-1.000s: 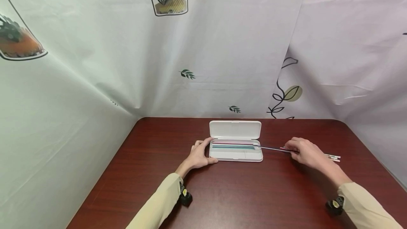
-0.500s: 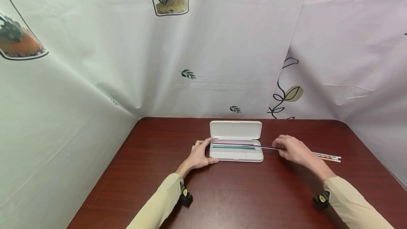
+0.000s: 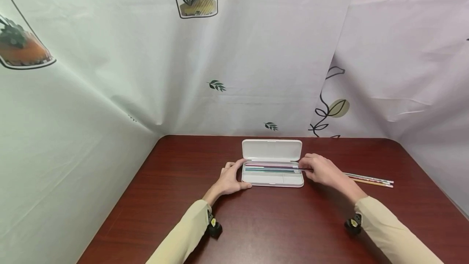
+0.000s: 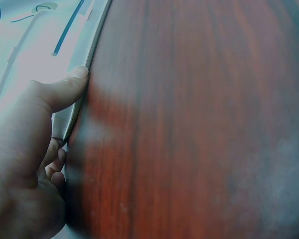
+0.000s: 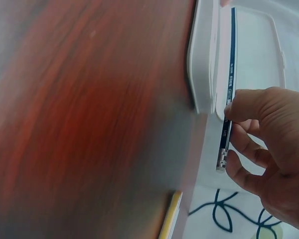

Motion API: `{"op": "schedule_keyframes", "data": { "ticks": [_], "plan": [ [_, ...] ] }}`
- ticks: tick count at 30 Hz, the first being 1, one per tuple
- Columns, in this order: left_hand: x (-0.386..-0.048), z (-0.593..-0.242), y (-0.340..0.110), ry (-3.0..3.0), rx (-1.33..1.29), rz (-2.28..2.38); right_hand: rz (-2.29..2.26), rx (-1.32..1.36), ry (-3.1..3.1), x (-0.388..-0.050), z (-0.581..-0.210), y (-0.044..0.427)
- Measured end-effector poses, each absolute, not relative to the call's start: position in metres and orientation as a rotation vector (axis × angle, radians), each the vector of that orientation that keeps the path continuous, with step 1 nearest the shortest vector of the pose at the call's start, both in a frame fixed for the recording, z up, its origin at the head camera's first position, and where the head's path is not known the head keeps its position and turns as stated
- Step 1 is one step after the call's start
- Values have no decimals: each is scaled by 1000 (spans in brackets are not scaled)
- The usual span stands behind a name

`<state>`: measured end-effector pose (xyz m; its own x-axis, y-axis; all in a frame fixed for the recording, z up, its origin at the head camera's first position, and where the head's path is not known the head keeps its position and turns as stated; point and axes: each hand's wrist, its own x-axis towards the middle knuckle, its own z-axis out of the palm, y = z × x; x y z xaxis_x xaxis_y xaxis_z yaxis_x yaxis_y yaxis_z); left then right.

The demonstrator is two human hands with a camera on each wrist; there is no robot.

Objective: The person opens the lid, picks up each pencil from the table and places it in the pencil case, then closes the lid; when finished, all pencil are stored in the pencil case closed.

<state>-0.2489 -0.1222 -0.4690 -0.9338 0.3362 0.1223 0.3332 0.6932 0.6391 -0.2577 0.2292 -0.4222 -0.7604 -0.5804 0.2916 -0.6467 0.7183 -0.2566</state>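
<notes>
Shifted leftward, right hand [image 3: 322, 169] pinches navy pencil [image 5: 232, 64] partly over open white oblong case [image 3: 261, 179]; left hand [image 3: 228, 179] grips case.

Red-brown worktop [image 3: 271, 223], wht cloth [image 3: 275, 52] behind.
Cloth creased; plant-jar prints [image 3: 198, 7] upper L, leaf sprigs [image 3: 217, 85] nr ctr, vine [image 3: 338, 108] R.

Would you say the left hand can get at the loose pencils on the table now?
Probably not: the left hand has its grip on the open case, which lies, with the right hand, between it and those pencils.
</notes>
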Motion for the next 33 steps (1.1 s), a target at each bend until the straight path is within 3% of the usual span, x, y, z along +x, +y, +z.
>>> {"op": "schedule_keyframes", "data": {
  "ticks": [33],
  "plan": [
    [-249,-470,-122,2913,577,1072,538,1136,-2693,-277,-429,179]
  ]
}}
